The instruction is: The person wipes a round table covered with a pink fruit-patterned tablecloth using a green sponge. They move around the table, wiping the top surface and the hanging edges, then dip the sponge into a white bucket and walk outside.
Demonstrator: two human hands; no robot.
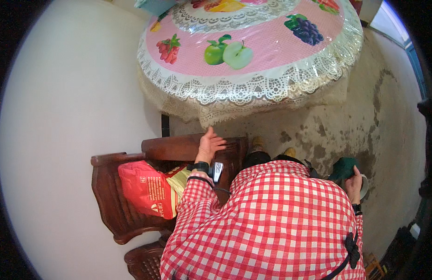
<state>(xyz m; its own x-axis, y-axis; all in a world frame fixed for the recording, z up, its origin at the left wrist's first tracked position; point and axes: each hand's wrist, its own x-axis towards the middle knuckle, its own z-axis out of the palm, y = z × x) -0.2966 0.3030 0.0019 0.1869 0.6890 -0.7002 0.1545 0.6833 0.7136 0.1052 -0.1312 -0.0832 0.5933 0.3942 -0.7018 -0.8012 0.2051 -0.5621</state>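
My left hand [210, 144] is held out with its fingers apart and nothing in it, over the seat of a dark wooden chair [174, 148] and just below the fringe of the tablecloth. At the lower right, my right hand [353, 184] is closed on a dark green cloth [343, 168]. A pale round rim [364, 187], perhaps of a bowl or bucket, shows behind that hand; whether the hand touches it cannot be told. A red and yellow printed bag [147, 189] lies on the wooden chair, left of my left forearm.
A round table with a fruit-print plastic cover [265, 66] and lace edging stands ahead. A light blue container [156, 5] is at its far left. White wall [79, 87] bounds the left. Wet patches mark the concrete floor [342, 129]. A second carved wooden chair [146, 257] stands lower left.
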